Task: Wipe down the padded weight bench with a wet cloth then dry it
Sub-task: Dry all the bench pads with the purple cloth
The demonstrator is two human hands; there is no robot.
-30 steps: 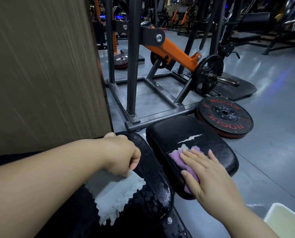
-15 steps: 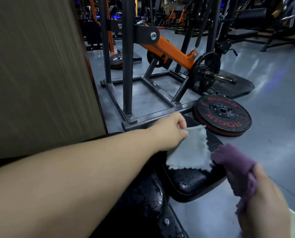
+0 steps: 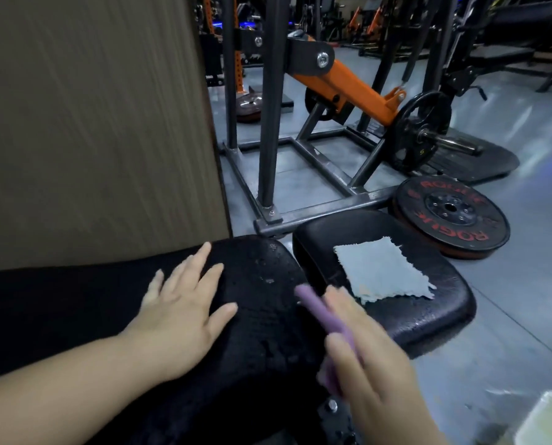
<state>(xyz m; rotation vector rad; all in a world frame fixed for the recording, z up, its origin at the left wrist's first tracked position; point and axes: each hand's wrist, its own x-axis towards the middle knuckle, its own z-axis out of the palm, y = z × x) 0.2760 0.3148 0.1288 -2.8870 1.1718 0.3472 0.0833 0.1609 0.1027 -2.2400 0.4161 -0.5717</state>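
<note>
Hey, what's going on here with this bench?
A person is wiping down a black weight bench. Their left hand rests flat, fingers spread, on the long pad, which looks wet. Their right hand, blurred, holds a purple cloth by the gap between the pads. A pale grey cloth lies flat on the seat pad, untouched.

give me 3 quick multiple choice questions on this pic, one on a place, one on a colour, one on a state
1. Where does the grey cloth lie? A) floor B) small pad C) weight plate
2. What colour is the thing the right hand holds? A) purple B) orange C) white
3. How is the left hand? A) fisted B) flat, fingers spread C) gripping a cloth

Answers: 1 B, it lies spread on the small pad; 2 A, a purple cloth sticks out past the fingers; 3 B, it rests open on the long pad.
</note>
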